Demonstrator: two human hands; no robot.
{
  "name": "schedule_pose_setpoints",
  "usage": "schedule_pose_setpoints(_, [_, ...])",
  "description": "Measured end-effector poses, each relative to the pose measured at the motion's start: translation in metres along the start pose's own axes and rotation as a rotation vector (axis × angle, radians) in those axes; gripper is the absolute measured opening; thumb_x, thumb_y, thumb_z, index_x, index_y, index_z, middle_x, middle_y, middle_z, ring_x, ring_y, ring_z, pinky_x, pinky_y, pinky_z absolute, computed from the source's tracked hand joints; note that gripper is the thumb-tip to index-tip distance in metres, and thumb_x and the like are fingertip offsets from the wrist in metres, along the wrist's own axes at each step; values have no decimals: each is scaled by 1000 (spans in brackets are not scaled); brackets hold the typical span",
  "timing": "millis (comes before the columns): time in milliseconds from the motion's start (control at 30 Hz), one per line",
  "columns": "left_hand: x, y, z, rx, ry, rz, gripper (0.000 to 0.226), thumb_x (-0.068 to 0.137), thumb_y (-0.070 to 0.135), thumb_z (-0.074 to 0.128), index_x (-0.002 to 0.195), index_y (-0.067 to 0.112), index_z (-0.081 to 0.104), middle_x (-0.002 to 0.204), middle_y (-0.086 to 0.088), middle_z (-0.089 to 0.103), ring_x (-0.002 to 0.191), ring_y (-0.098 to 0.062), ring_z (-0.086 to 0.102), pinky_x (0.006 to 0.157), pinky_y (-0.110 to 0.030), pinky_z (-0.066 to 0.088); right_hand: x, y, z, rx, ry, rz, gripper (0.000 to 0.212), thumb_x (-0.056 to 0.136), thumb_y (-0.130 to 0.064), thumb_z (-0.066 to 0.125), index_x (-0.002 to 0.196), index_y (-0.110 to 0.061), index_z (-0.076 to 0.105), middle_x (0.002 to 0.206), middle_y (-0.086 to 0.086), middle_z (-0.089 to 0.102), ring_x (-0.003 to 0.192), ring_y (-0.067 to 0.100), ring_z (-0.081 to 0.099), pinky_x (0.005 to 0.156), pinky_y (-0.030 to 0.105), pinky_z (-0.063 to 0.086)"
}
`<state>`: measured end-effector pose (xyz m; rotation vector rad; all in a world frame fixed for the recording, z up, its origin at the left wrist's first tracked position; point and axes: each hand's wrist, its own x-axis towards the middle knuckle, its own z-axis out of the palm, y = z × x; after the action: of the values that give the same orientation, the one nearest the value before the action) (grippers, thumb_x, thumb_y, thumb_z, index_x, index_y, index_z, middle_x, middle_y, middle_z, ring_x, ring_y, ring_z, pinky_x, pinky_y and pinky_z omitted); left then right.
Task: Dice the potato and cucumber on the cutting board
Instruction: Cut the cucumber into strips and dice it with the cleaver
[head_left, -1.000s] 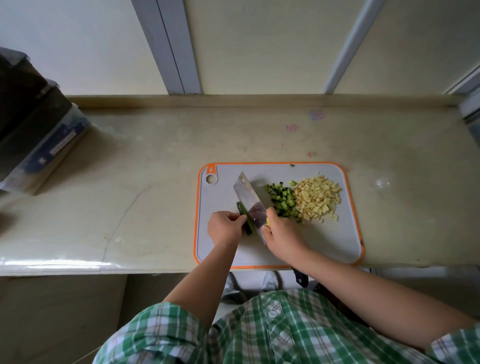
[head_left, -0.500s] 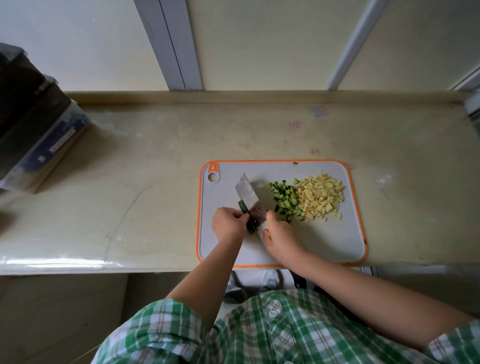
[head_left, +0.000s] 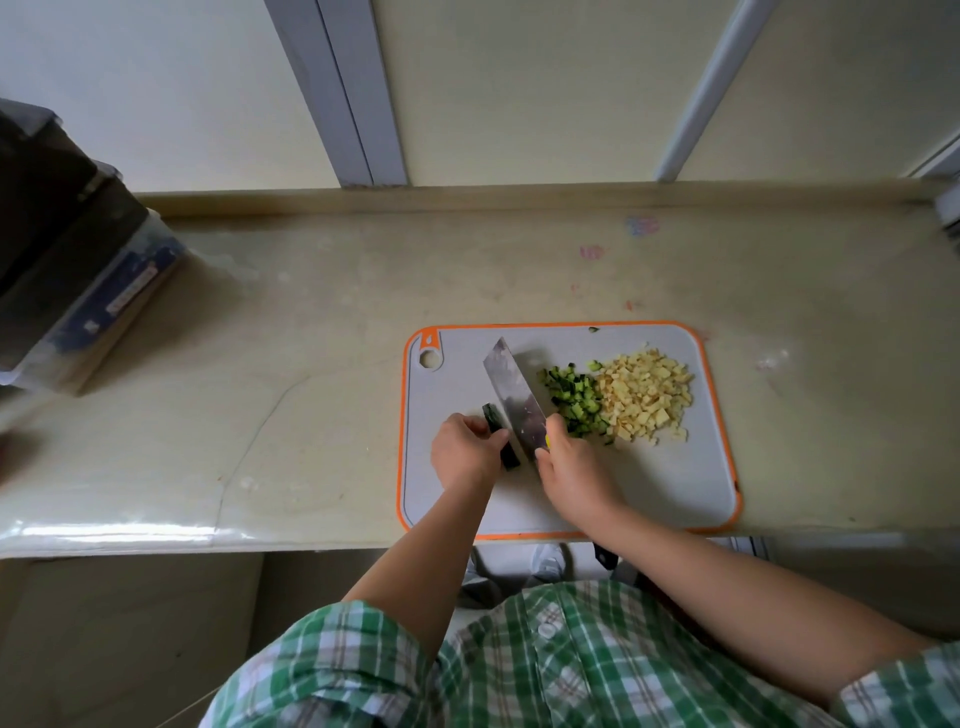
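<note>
1. A dark box (head_left: 72, 280) sits at the far left of the counter (head_left: 311, 374), well apart from the orange-rimmed cutting board (head_left: 675, 493)
2. Diced potato (head_left: 647, 397) lies at the board's right, touching diced cucumber (head_left: 574, 400) on its left
3. The left hand (head_left: 465, 452) curls round a cucumber strip (head_left: 493, 418); the right hand (head_left: 571, 470) grips a cleaver (head_left: 511, 395), blade just beside the strip
4. The board's near edge reaches the counter's front; counter stretches wide leftward

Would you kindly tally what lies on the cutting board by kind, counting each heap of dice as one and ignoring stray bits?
Knife: 1
Uncut cucumber piece: 1
Diced cucumber heap: 1
Diced potato heap: 1
Total: 4
</note>
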<state>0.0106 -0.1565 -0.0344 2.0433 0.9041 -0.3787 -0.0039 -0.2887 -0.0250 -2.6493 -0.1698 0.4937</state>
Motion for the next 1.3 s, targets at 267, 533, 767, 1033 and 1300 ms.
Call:
schedule_pose_setpoints(267, [-3,4,-1,4,9,-4,16,86,32,66,79,17,67,72,2,63,75,-21,63,64,-25,41,-1,1,-15,-13,1,-59,17,97,-17,45,108,-5,40,63,-2,41,57,22,43,42,25,20])
schedule_pose_setpoints(533, [-1,3,-2,-75,-11,-57,13,84,25,70,74,19,75,68,-1,70,71,-23,67,66,-28,54,-5,-6,-14,-34,-71,-98,21,98,-16,43,115,-5,38,74,6,50,62,24,47,43,27,22])
schedule_pose_setpoints(767, [-1,3,-1,-113,-7,-76,18,83,22,70,65,21,71,67,-4,70,71,-24,68,62,-25,49,-8,-10,-11,-66,-126,-61,27,98,-12,41,123,-4,35,89,18,63,74,32,60,50,32,35])
schedule_pose_setpoints(1033, [2,4,-2,-119,-16,-78,24,82,18,69,58,21,68,69,-8,72,71,-26,69,58,-24,47,-13,-13,-4,-84,-115,-9,22,96,-7,42,117,-6,34,93,17,64,80,34,63,56,34,41])
schedule_pose_setpoints(1300, [8,3,-2,-102,-45,-82,30,79,16,70,51,19,63,71,-12,72,74,-30,70,70,-35,56,-11,-14,0,-101,-125,-5,27,93,-3,43,117,-8,33,91,15,62,80,34,61,55,34,38])
